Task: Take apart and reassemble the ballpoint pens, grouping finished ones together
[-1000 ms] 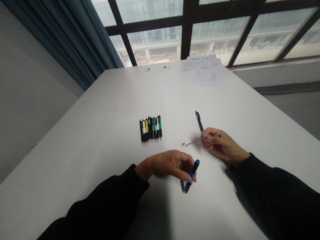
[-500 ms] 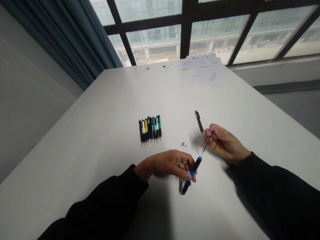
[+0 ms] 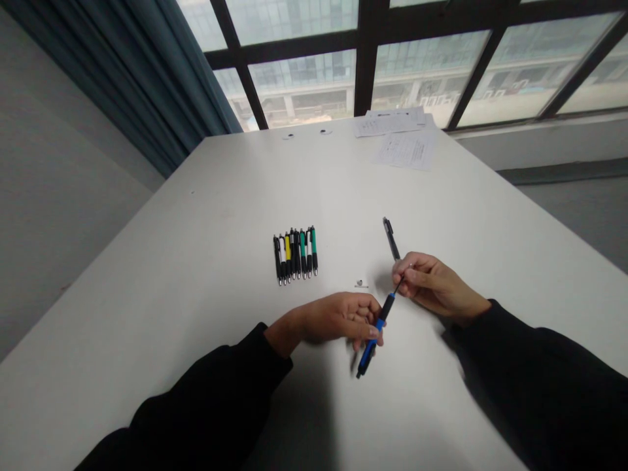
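Observation:
My left hand (image 3: 343,320) is closed around the blue and black barrel of a pen (image 3: 377,332), which tilts up to the right with its open end toward my other hand. Between thumb and fingertips, my right hand (image 3: 432,281) pinches a thin dark pen refill (image 3: 400,284). The refill's lower part is inside the barrel's open end. Just beyond my right fingertips a black pen (image 3: 391,237) lies on the table. Small metallic pen parts (image 3: 360,284) rest on the table between the hands and the row of pens.
A row of several pens (image 3: 296,255), black, white, yellow and green, lies left of the middle of the white table (image 3: 235,216). Printed papers (image 3: 405,147) are at the far edge by the window. Two small white pieces (image 3: 288,136) lie near that edge too.
My right hand has moved down toward the blue pen, and less of the refill now shows outside the barrel. The left hand still holds the pen, shifted slightly.

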### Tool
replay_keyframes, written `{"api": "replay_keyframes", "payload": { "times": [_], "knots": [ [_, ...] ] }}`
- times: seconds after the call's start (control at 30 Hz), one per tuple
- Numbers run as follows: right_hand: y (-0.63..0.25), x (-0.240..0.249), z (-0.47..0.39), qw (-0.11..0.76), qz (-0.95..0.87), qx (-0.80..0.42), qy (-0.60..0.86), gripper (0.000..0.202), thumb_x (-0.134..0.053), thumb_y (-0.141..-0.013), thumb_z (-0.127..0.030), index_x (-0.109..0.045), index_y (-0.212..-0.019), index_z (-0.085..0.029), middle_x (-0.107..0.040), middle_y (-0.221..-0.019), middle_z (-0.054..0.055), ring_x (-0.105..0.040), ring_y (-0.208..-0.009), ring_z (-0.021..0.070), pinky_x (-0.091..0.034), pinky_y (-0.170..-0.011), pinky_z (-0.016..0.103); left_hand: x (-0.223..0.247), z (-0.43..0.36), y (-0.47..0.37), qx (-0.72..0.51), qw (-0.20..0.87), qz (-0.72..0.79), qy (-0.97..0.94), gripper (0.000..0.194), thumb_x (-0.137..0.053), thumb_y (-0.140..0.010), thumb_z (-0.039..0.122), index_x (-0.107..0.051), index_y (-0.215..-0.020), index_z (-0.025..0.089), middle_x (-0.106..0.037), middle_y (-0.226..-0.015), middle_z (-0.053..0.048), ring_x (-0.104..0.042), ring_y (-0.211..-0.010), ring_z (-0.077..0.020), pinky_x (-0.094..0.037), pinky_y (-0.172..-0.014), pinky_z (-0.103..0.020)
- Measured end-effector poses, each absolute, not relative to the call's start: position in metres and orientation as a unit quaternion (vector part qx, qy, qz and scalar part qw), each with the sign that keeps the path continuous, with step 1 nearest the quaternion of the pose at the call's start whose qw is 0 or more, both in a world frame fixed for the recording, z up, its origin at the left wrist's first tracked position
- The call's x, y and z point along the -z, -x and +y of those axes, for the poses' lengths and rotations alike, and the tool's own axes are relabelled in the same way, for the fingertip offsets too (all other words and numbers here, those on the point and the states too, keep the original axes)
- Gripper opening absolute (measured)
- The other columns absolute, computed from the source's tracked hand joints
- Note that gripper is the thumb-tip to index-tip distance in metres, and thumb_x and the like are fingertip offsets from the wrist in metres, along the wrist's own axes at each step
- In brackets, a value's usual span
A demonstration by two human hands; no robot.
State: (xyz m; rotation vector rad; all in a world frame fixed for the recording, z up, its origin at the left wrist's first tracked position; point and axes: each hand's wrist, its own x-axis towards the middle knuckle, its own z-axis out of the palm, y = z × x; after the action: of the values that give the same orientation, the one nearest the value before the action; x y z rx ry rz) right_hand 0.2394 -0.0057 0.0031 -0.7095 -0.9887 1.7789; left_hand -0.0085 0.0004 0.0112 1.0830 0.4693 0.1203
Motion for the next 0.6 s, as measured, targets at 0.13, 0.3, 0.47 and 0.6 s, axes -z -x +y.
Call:
{"api": "replay_keyframes", "payload": {
  "times": [0.13,0.3,0.47,0.6],
  "knots": [
    [-0.2356,0.0034,-0.0072,0.421,-0.496,-0.698,0.301,0.011,-0.087,-0.078,-0.023,-0.082,-0.086,-0.017,-0.074,-0.088,0.006,-0.061,-0.064,0.0093,-0.050,-0.056,0.021,-0.0096,-0.0003,0.0074,-0.063,0.829,0.217,-0.512,0.046,-0.084,-0.079,0.045,-0.055,-0.099,0.016,-0.072,-0.091,-0.007,-0.065,-0.063,-0.0094,-0.051,-0.060,-0.021],
    [-0.2376,0.0024,-0.0073,0.396,-0.529,-0.694,0.288,0.014,-0.086,-0.079,-0.025,-0.083,-0.091,-0.018,-0.075,-0.095,0.008,-0.062,-0.069,0.0104,-0.050,-0.059,0.021,-0.0084,0.0001,0.0075,-0.065,0.823,0.213,-0.523,0.047,-0.084,-0.078,0.045,-0.056,-0.101,0.015,-0.070,-0.087,-0.006,-0.063,-0.063,-0.0093,-0.049,-0.059,-0.022],
    [-0.2359,-0.0023,-0.0083,0.404,-0.478,-0.726,0.286,0.033,-0.087,-0.079,-0.030,-0.079,-0.109,-0.019,-0.074,-0.092,0.006,-0.062,-0.067,0.0095,-0.051,-0.060,0.021,-0.0086,0.0010,0.0074,-0.070,0.812,0.220,-0.536,0.047,-0.084,-0.078,0.045,-0.057,-0.101,0.015,-0.069,-0.088,-0.005,-0.062,-0.064,-0.0101,-0.048,-0.058,-0.022],
    [-0.2336,-0.0019,-0.0087,0.415,-0.454,-0.727,0.306,0.019,-0.086,-0.080,-0.028,-0.078,-0.092,-0.016,-0.068,-0.073,0.002,-0.058,-0.057,0.0072,-0.044,-0.054,0.018,-0.0104,0.0005,0.0072,-0.069,0.815,0.230,-0.527,0.049,-0.086,-0.075,0.046,-0.056,-0.099,0.016,-0.070,-0.088,-0.005,-0.063,-0.063,-0.0102,-0.049,-0.059,-0.023]
  ]
}}
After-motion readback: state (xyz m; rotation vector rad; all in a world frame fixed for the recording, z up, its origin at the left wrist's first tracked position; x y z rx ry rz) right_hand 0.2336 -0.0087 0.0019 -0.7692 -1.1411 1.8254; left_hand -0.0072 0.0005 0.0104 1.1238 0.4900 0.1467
